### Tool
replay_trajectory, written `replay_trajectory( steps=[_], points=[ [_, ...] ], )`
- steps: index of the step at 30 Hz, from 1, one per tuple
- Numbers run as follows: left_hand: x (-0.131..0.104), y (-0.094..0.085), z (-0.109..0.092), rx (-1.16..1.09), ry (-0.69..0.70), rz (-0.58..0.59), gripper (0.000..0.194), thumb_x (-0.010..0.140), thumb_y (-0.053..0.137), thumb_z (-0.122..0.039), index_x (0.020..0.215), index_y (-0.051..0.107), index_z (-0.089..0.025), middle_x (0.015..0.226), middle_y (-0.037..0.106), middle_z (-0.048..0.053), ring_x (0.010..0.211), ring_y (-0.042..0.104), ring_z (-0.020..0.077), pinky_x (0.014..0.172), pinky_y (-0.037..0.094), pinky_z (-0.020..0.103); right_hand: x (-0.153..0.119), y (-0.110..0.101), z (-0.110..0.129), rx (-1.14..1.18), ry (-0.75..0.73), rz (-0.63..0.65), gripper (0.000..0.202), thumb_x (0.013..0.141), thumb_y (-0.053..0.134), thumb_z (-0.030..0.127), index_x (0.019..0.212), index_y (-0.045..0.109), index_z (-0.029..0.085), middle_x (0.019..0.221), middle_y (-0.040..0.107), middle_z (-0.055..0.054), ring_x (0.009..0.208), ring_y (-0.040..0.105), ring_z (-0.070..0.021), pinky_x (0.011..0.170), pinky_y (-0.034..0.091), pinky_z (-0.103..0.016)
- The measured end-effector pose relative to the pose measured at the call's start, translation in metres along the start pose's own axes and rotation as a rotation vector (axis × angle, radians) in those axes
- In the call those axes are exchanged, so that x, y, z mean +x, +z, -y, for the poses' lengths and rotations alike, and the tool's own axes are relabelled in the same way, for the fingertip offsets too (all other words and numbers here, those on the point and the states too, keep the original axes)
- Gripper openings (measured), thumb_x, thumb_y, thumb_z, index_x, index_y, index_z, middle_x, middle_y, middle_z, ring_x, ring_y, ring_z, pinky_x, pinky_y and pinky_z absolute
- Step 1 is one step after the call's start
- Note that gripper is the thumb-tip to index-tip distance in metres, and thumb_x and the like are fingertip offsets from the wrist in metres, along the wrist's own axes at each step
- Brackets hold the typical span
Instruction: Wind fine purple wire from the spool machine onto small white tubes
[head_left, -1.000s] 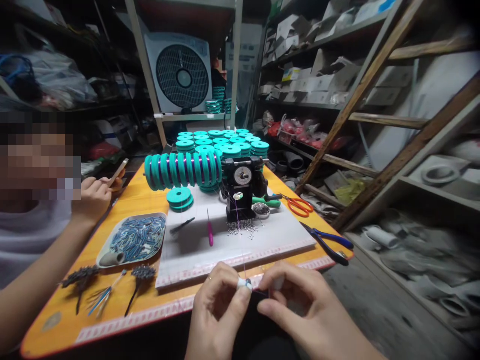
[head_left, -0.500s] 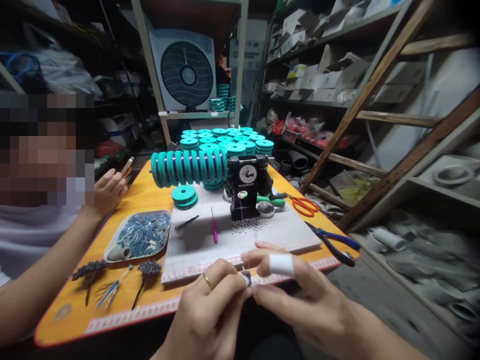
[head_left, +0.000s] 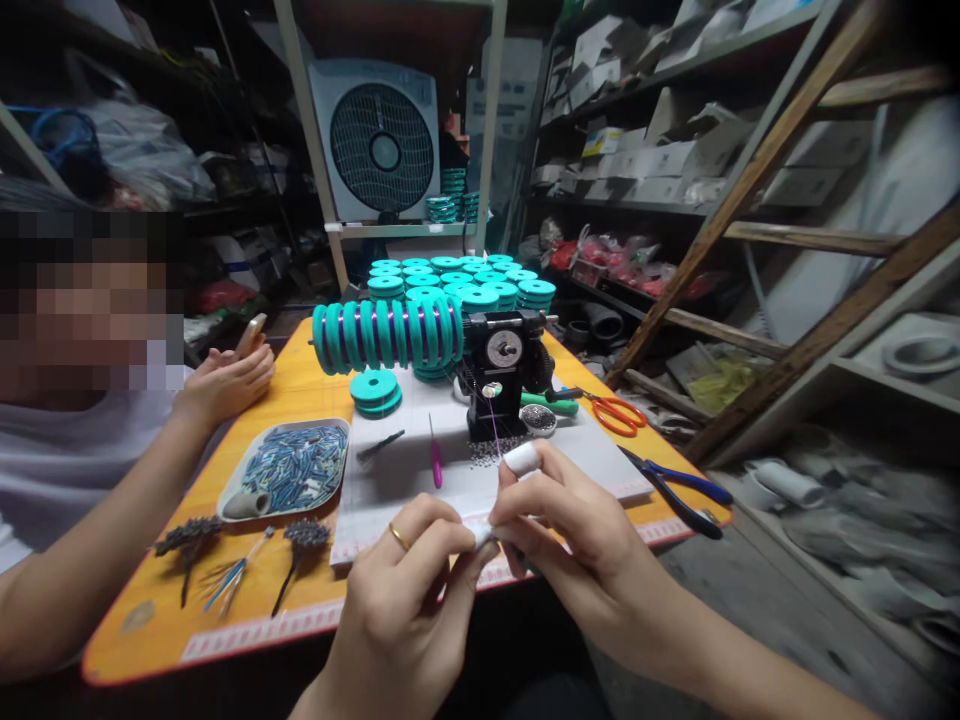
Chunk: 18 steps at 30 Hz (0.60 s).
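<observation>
My left hand (head_left: pixel 416 590), with a ring on one finger, is closed in a pinch above the table's front edge. A small whitish piece (head_left: pixel 484 533) shows at its fingertips; its kind I cannot make out. Touching those fingertips, my right hand (head_left: pixel 570 540) is closed too, white tape around its index finger. A thin purple fishing line (head_left: pixel 493 425) runs down from the black hand-cranked winder (head_left: pixel 495 385) to the right fingers. Teal foam spools (head_left: pixel 386 335) wound with purple line sit in a row on the winder's shaft. Small metal beads (head_left: pixel 491 452) lie at its base.
On the left, a person's hands (head_left: pixel 236 370) hold a phone. A white tray (head_left: pixel 232 470) holds small blue-grey pieces. A purple-handled needle tool (head_left: pixel 436 465), orange scissors (head_left: pixel 619 415) and blue-handled pliers (head_left: pixel 682 490) lie around. More teal spools (head_left: pixel 478 297) stand behind.
My right fingers, spread before, have closed in against the left fingertips. The small grey piece seen between the hands is now mostly covered. The other person's hands have come together around the phone.
</observation>
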<state>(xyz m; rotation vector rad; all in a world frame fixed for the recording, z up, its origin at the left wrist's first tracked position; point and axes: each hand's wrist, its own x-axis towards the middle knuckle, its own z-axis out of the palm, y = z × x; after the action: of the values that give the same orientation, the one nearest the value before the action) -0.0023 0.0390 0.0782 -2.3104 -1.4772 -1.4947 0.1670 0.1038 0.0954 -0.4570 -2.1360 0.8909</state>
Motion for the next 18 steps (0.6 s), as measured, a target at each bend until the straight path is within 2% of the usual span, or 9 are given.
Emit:
replay_trajectory(
  steps=[4, 8, 11, 14, 16, 18],
  points=[
    [0.002, 0.003, 0.003, 0.033, 0.058, 0.007, 0.022, 0.079, 0.06, 0.002, 0.083, 0.053, -0.018, 0.079, 0.057, 0.001, 0.068, 0.054, 0.0076, 0.063, 0.049, 0.018, 0.004, -0.001, 0.0, 0.053, 0.112, -0.035, 0.015, 0.099, 0.047, 0.016, 0.086, 0.053, 0.021, 0.085, 0.044, 0.002, 0.077, 0.05, -0.0099, 0.068, 0.045, -0.024],
    [0.006, 0.0, 0.008, 0.175, 0.303, 0.021, 0.023, 0.077, 0.057, 0.007, 0.082, 0.056, -0.016, 0.078, 0.06, 0.004, 0.071, 0.055, 0.0106, 0.071, 0.051, 0.025, 0.013, -0.004, -0.005, 0.219, 0.275, 0.042, 0.013, 0.099, 0.049, 0.022, 0.087, 0.052, 0.02, 0.092, 0.041, 0.003, 0.058, 0.052, -0.0014, 0.054, 0.045, -0.018],
    [0.012, -0.005, 0.014, 0.241, 0.464, 0.089, 0.02, 0.078, 0.055, 0.006, 0.083, 0.06, -0.013, 0.082, 0.067, 0.006, 0.068, 0.057, 0.0101, 0.076, 0.052, 0.029, 0.021, -0.004, -0.01, 0.255, 0.323, 0.118, 0.012, 0.096, 0.051, 0.02, 0.084, 0.051, 0.018, 0.092, 0.041, 0.003, 0.054, 0.052, -0.0001, 0.046, 0.041, -0.016],
    [0.016, -0.008, 0.018, 0.235, 0.564, 0.23, 0.019, 0.082, 0.05, 0.003, 0.082, 0.06, -0.013, 0.083, 0.071, 0.006, 0.064, 0.057, 0.01, 0.072, 0.052, 0.029, 0.025, -0.004, -0.012, 0.246, 0.338, 0.157, 0.011, 0.095, 0.052, 0.019, 0.084, 0.052, 0.017, 0.092, 0.041, 0.003, 0.054, 0.054, -0.0007, 0.045, 0.041, -0.016],
    [0.016, -0.009, 0.018, 0.214, 0.56, 0.279, 0.021, 0.081, 0.048, 0.005, 0.081, 0.06, -0.013, 0.081, 0.07, 0.006, 0.065, 0.057, 0.0108, 0.069, 0.05, 0.029, 0.026, -0.004, -0.011, 0.249, 0.339, 0.167, 0.012, 0.095, 0.05, 0.019, 0.084, 0.053, 0.016, 0.093, 0.04, 0.003, 0.055, 0.054, -0.0003, 0.045, 0.04, -0.016],
    [0.016, -0.008, 0.016, 0.102, 0.419, 0.287, 0.023, 0.081, 0.048, 0.006, 0.085, 0.059, -0.014, 0.087, 0.07, 0.006, 0.073, 0.06, 0.0111, 0.071, 0.05, 0.026, 0.023, -0.006, -0.009, 0.268, 0.328, 0.174, 0.011, 0.098, 0.048, 0.023, 0.09, 0.053, 0.017, 0.096, 0.042, 0.002, 0.056, 0.053, -0.0001, 0.047, 0.041, -0.016]
  ],
)
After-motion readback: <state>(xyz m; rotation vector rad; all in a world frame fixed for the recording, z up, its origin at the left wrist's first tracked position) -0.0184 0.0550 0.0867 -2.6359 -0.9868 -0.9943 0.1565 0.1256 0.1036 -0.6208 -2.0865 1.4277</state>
